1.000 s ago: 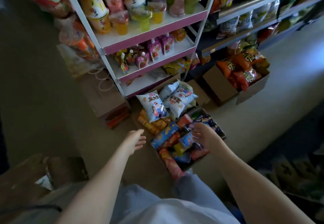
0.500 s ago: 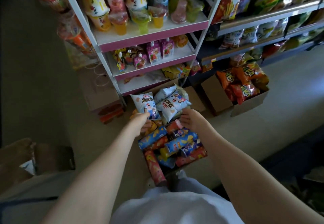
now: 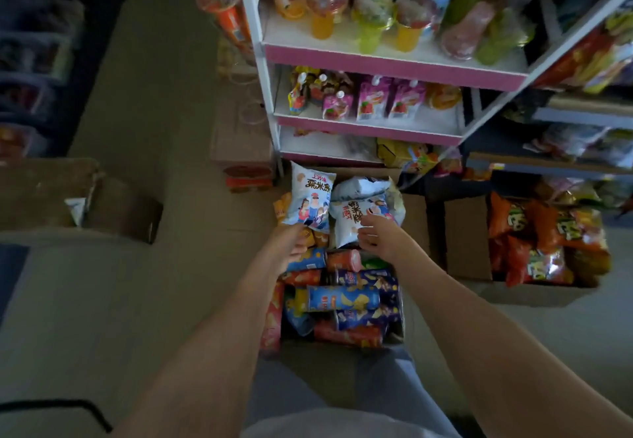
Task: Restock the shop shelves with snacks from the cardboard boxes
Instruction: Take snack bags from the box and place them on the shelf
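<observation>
Rack (image 3: 394,61) stood dead ahead. Its top two tiers were full and the bottom tier showed bare board on its left.

Box (image 3: 397,335) sat on the floor at the person's knees, packed with cans (image 3: 342,297). Second box (image 3: 467,242), to the right, held orange bags (image 3: 544,239), and no hand was near it.

Two white bags stood just past the cans, at the rack's foot: left bag (image 3: 310,198) upright, right bag (image 3: 356,215) leaning. Couldn't tell if they shared the cans' box.

Left hand (image 3: 289,242) met the left bag's bottom edge with fingers curled under. Couldn't tell if it had a real grip. Right hand (image 3: 376,235) hovered over the right bag's lower edge, fingers spread and loose, holding nothing.

My read was that the step in hand was the pick, with both bags not yet lifted. The next move needed both hands to close on the bags. The bags looked puffy and would crush, so they wanted a light pinch. After that, lift clear of the cans and onto the bare bottom tier.
</observation>
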### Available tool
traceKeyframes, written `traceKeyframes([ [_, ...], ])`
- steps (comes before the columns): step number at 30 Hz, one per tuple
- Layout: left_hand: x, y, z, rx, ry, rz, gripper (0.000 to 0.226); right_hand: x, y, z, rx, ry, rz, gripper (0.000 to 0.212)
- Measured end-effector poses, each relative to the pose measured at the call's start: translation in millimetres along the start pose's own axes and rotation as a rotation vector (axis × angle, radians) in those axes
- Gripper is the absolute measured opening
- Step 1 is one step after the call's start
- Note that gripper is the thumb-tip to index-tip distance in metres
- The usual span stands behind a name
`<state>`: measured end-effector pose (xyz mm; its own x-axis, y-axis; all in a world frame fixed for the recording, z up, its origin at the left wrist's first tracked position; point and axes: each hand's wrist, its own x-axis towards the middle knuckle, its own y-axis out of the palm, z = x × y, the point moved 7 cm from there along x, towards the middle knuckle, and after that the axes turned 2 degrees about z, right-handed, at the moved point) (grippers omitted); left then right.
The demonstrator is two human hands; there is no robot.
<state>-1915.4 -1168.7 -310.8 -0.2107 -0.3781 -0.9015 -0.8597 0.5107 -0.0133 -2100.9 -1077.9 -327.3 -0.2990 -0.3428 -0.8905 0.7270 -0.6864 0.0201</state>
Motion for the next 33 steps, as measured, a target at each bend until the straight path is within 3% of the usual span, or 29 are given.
traceKeyframes([
  [5,6.2,43.2,44.8,-0.216,-0.089,-0.153,0.039,31.7,-28.6,-1.6,-0.270,0.048,0.115,0.020],
  [11,-19.4,93.5,79.4,-0.348,-0.172,-0.196,0.038,27.4,-63.7,4.2,-0.408,0.068,0.157,0.022],
  [21,-18.2,150.0,58.4,-0.328,-0.114,-0.177,0.021,17.8,-122.6,39.5,-0.475,0.016,0.117,0.031],
  [24,-10.7,171.6,49.4,-0.337,-0.077,-0.183,0.028,35.6,-141.4,57.5,-0.538,0.016,0.087,0.031],
  [30,25.0,202.4,55.4,-0.581,-0.226,-0.276,0.043,87.2,-153.9,91.1,-0.728,0.048,0.137,0.016],
  [33,49.4,222.6,61.7,-0.703,-0.252,-0.353,0.027,119.6,-155.7,104.2,-0.866,0.071,0.187,0.012],
])
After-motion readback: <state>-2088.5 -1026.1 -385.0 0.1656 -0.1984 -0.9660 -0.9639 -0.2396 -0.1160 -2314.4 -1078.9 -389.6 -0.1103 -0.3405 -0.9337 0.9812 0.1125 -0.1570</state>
